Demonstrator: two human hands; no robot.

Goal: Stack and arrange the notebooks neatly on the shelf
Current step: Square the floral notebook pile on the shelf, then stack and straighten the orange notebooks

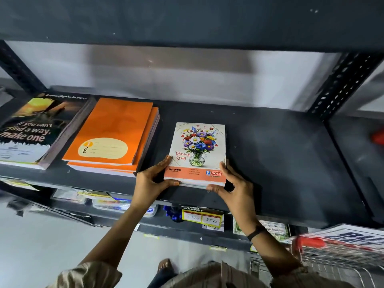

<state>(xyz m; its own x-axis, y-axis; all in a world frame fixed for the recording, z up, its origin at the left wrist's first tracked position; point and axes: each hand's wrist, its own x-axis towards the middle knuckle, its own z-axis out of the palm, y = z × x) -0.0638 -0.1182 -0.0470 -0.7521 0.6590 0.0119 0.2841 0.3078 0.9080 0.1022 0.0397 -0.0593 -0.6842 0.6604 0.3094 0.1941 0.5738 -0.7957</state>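
A small stack of flower-cover notebooks (197, 150) lies flat near the middle of the dark shelf (280, 163). My left hand (151, 179) presses against the stack's near left corner, fingers along its side and thumb on the front edge. My right hand (232, 186) clasps the near right corner the same way. To the left rests a stack of orange notebooks (112, 132), and further left a stack with a dark cover reading "If you can't find a way, make one" (33, 129).
The shelf's right half is bare up to a perforated metal upright (340, 88). A lower shelf holds packets and price tags (202, 218). A wire basket with a red handle (340, 254) holding more books stands at the lower right.
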